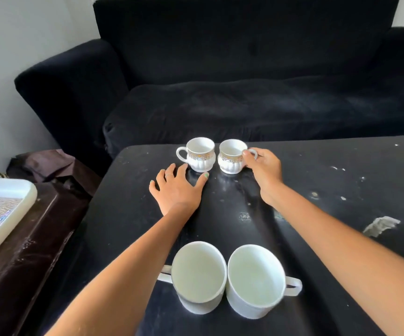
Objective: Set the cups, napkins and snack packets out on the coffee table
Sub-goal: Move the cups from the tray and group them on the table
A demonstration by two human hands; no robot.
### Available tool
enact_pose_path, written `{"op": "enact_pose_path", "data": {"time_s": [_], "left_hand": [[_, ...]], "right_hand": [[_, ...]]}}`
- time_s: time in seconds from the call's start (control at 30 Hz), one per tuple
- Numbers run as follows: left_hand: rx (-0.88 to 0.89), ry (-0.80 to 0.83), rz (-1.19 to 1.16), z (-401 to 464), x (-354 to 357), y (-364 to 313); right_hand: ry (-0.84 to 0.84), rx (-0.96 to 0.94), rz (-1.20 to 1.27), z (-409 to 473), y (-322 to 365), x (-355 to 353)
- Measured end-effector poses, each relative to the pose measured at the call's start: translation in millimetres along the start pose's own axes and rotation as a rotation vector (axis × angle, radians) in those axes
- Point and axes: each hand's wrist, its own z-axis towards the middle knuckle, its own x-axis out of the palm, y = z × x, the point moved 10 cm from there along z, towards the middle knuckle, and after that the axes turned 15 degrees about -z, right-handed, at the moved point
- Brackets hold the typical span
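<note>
On the black counter [317, 190], seen from the head camera, four white cups stand upright with their open mouths facing up. At the far edge, close to the dark sofa [244, 69], two small gold-banded cups sit side by side with a narrow gap between them. The left gold-banded cup [200, 155] has its handle pointing left, away from its neighbour. The right gold-banded cup [231, 156] has its handle pointing right, and the right hand [265, 169] pinches that handle, thumb on top and fingers curled round it.

The left hand [177, 189] lies flat on the counter just in front of the left gold-banded cup, fingers straight and spread, holding nothing; its fingertips come close to the cup's base, and whether they touch it cannot be told.

Nearer the camera, two larger plain cups stand with their rims touching. The left plain cup [198, 275] has its handle pointing left, the right plain cup [255, 280] has its handle pointing right, so both pairs mirror each other with handles turned outward. Both forearms reach past the plain cups on either side.

The counter's surface is scuffed with pale marks, and a torn pale patch [381, 225] shows at the right. At the left, on a lower brown surface, lies a white tray [30, 195], only partly in view.
</note>
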Motion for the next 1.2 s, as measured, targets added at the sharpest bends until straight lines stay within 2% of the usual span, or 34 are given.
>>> {"op": "enact_pose_path", "data": {"time_s": [0.57,0.77,0.9,1.0,1.07,1.2], "left_hand": [[0.003,0.022,0.067,1.5,3.7,-1.0],[-0.018,0.013,0.021,3.7,3.4,1.7],[-0.022,0.083,-0.141,4.4,-3.6,1.6],[0.028,0.049,-0.417,-5.2,-26.1,6.2],[0.026,-0.001,-0.564,-22.1,-41.1,16.4],[-0.049,-0.01,-0.664,-58.8,-59.5,38.4]], "right_hand": [[0.094,0.039,0.051,8.3,-0.3,16.7],[0.099,0.123,0.035,3.9,-10.9,12.1],[0.055,0.146,0.054,-9.6,-14.6,-8.1],[0.047,0.211,0.049,-28.0,-24.3,-30.2],[0.089,0.216,-0.02,-44.4,-28.5,-40.3],[0.267,0.214,-0.183,-90.4,-22.6,-49.9]]}}
